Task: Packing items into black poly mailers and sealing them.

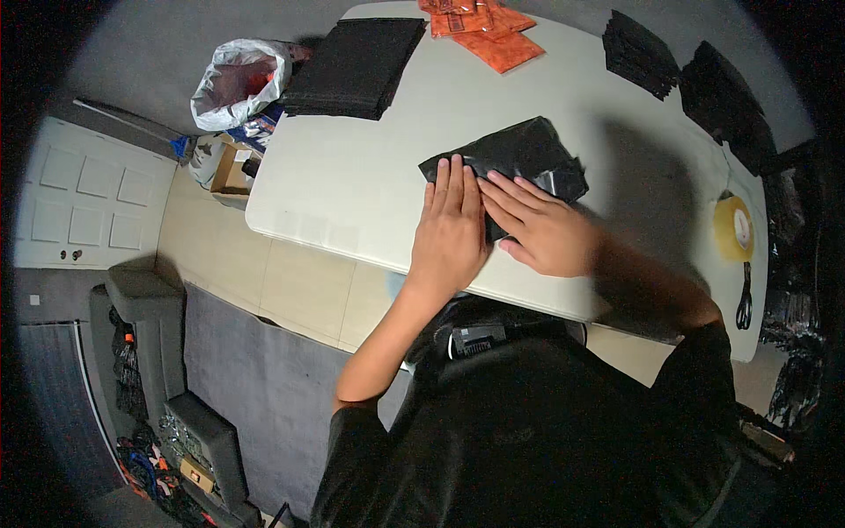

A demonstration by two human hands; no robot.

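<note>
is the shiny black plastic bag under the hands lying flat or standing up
Lying flat. The shiny black plastic bag lies on the white table, with the left hand and right hand pressed palm-down on it.

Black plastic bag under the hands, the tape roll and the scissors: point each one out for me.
black plastic bag (528, 154): head view, on its glossy upper face beyond the fingertips.
tape roll (732, 229): head view, on its yellowish ring.
scissors (745, 304): head view, on the black handles.
</note>
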